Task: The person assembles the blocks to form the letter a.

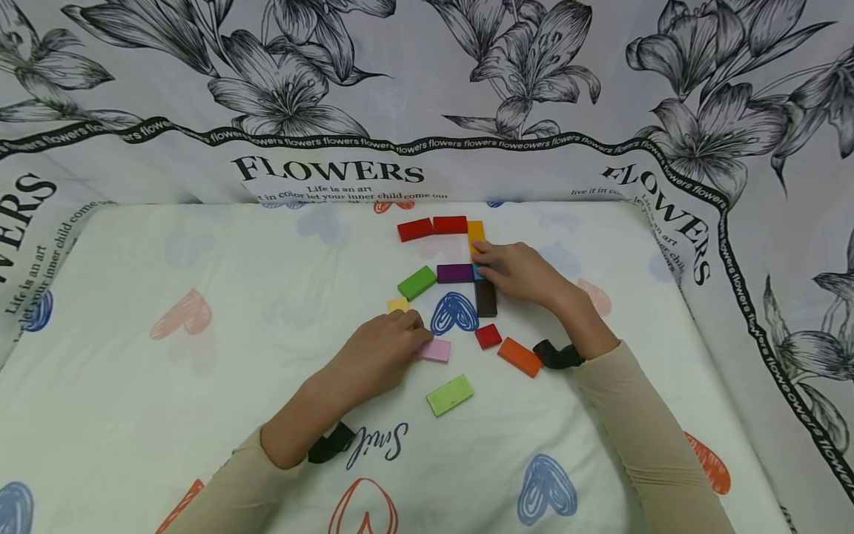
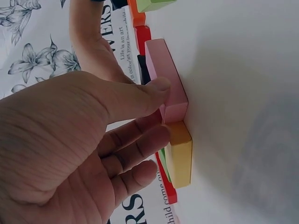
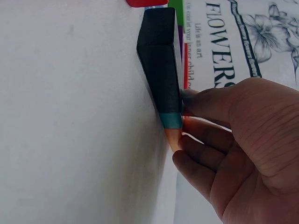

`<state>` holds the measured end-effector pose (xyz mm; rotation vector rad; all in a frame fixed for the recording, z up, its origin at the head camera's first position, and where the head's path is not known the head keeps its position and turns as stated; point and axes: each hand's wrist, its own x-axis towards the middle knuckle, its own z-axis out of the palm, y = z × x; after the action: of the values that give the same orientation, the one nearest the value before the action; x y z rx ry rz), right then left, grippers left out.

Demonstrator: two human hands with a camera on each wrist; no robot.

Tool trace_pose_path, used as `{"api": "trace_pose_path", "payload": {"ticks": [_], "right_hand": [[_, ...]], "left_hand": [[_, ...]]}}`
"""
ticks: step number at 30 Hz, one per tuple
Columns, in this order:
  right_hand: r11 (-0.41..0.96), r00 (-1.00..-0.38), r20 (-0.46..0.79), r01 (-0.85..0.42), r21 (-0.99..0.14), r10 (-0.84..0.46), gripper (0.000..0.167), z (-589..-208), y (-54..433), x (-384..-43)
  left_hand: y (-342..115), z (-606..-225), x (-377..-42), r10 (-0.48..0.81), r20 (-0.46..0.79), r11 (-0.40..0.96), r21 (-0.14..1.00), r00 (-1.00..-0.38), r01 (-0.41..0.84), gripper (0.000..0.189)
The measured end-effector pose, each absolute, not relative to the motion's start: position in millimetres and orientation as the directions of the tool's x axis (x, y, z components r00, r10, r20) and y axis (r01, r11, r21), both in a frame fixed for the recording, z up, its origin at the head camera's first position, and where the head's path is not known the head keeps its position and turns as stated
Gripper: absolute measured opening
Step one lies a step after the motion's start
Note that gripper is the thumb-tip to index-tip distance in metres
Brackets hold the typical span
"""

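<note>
My left hand [image 1: 376, 348] holds a pink block [image 1: 436, 351], thumb on its upper side in the left wrist view. Beside its fingertips, a yellow block [image 2: 180, 154] meets the pink block's end. Further back, my right hand [image 1: 523, 274] has its curled fingers at a blue block [image 1: 477, 272], mostly covered in the head view. That block sits between a yellow-orange block [image 1: 476, 231] and a black block [image 1: 485, 298]; the thumb lies by the blue-black join in the right wrist view. A purple block [image 1: 455, 274] runs left from there towards a green block [image 1: 416, 283].
Two red blocks [image 1: 450, 225] lie end to end at the back. Nearer are a small red block [image 1: 488, 336], an orange block [image 1: 520, 357] and a light green block [image 1: 450, 394]. A white cloth [image 1: 233, 415] printed with hearts and flowers lies beneath them.
</note>
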<state>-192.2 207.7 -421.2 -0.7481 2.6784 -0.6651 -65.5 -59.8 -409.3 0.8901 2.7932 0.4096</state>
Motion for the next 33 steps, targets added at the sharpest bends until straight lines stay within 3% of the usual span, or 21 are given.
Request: {"api": "trace_pose_path", "payload": {"ticks": [21, 29, 33], "right_hand": [[0.767, -0.826, -0.164, -0.402, -0.501, -0.540, 0.043, -418.5, 207.8, -193.2], [0.760, -0.821, -0.161, -0.408, -0.507, -0.548, 0.042, -417.9, 208.8, -194.0], [0.756, -0.821, -0.157, -0.408, -0.512, -0.549, 0.042, -417.9, 208.3, -193.0]], "left_hand": [[-62.9, -411.6, -64.4, 0.562, -0.077, 0.780, 0.381, -0.823, 0.497, 0.034], [-65.7, -406.2, -61.9, 0.418, 0.005, 0.841, 0.375, -0.908, 0.389, 0.039], [-64.3, -403.4, -62.3, 0.363, -0.012, 0.867, 0.370, -0.932, 0.333, 0.045]]}}
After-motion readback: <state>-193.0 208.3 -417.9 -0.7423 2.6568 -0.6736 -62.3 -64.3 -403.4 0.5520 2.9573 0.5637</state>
